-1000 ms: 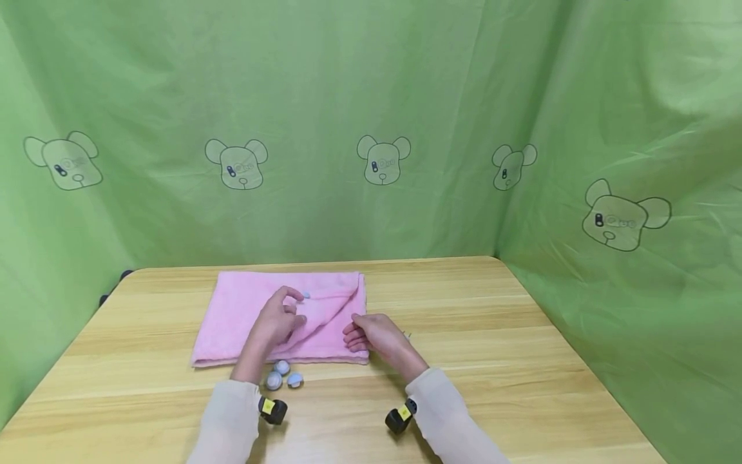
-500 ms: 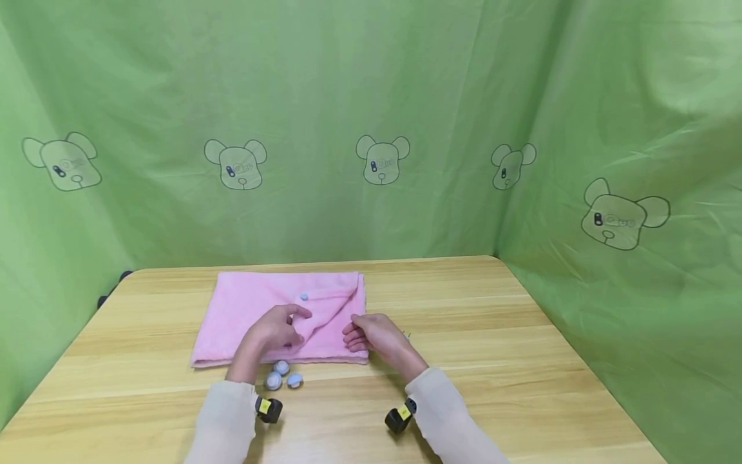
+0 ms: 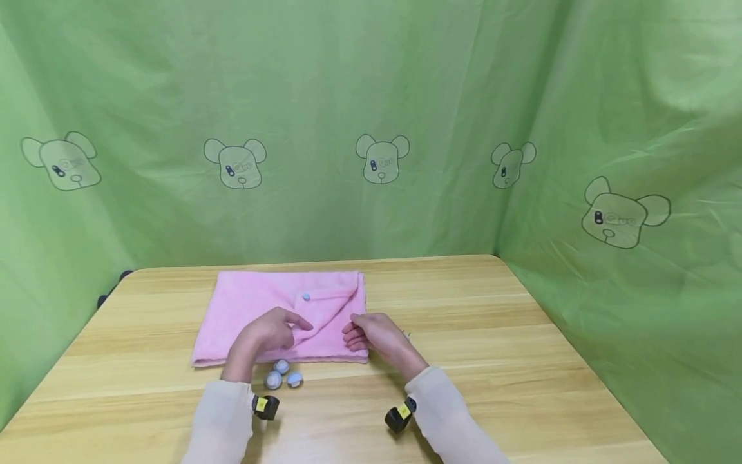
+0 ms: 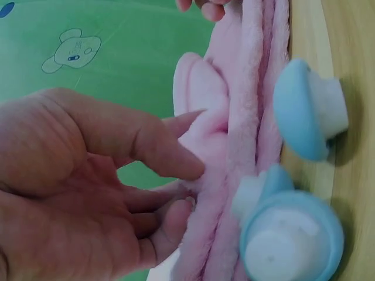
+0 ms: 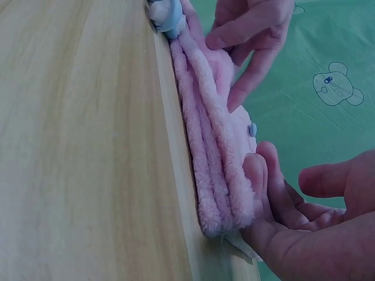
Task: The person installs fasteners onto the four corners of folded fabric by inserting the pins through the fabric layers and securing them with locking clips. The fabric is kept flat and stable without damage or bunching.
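Observation:
A folded pink plush towel point(image 3: 246, 296) lies on the table, its upper layer pulled into a diagonal fold at the right. My left hand point(image 3: 268, 330) rests on this fold, index finger stretched along it; in the left wrist view the thumb and fingers stay apart over the plush. At the towel's right edge, my right hand point(image 3: 377, 335) touches the border with bent fingertips, its thumb held away in the right wrist view. A small blue button-like piece point(image 3: 306, 296) sits on the towel beyond the left hand.
Several mushroom-shaped blue-and-white pieces point(image 3: 274, 380) lie in front of the towel's near edge, beside the left wrist. Tiny thin objects point(image 3: 408, 335) show just behind the right wrist. Green curtains point(image 3: 435, 193) surround the wooden table point(image 3: 493, 335).
My left hand has drawn back from the small blue piece, toward me and slightly left, so that the piece now shows fully. The right hand has stayed at the towel's edge.

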The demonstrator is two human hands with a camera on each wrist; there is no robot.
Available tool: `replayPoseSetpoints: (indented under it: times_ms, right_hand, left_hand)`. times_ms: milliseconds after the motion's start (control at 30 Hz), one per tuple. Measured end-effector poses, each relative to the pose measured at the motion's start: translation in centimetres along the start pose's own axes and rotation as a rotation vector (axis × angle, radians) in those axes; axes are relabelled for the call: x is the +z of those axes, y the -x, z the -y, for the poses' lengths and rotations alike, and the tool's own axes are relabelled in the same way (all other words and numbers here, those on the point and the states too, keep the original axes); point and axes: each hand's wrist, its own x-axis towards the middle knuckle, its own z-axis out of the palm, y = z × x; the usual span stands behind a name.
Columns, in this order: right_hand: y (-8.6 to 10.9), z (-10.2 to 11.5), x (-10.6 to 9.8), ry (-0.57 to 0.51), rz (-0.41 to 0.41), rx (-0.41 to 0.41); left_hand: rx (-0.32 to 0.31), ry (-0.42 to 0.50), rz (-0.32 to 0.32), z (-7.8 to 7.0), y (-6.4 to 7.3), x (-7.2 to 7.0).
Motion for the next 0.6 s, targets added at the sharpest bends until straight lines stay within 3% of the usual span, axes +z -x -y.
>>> replayPoseSetpoints:
  times_ms: [167,300,600]
  right_hand:
    - [0.1,0.1,0.0,0.008,0.002,0.001]
    - [0.0,0.0,0.0,0.007,0.003,0.004]
    - [-0.2,0.0,0.0,-0.008,0.013,0.001]
  left_hand:
    - [0.009,-0.014,0.056,0.3,0.3,-0.2]
    - [0.034,0.0,0.054,0.2,0.5,-0.4]
    - [0.077,0.046,-0.172,-1.1,0.8,-0.7]
